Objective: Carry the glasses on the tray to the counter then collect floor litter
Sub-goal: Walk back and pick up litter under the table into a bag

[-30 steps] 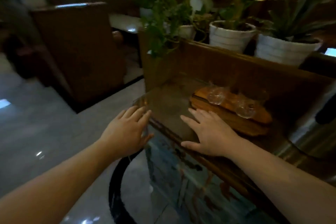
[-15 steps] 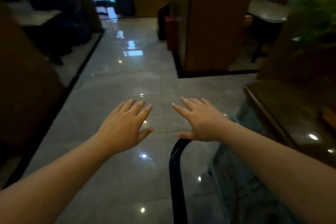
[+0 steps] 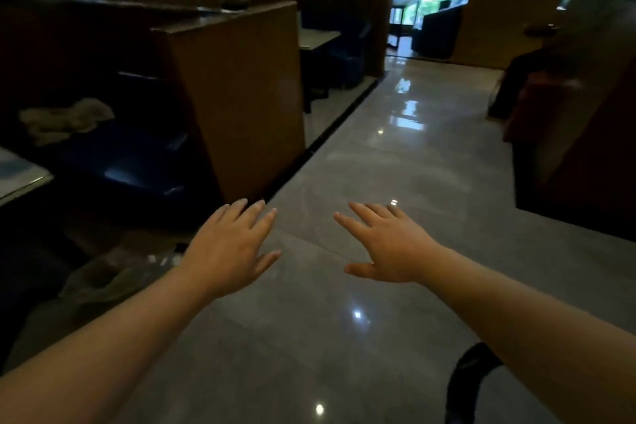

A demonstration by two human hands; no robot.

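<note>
Both hands are empty, the left hand (image 3: 230, 251) and right hand (image 3: 385, 251) spread flat above the shiny grey tiled floor (image 3: 395, 155). No tray or glasses show. I think litter picking is next, maybe the crumpled clear wrapper (image 3: 106, 279).

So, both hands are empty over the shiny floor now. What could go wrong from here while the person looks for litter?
The floor is glossy with bright reflections, so it may be slippery, and glare could hide small litter. The left hand and right hand are open and hold nothing. The crumpled pale material low at the left lies in deep shadow beside the dark booth seat; it could be missed or misjudged.
</note>
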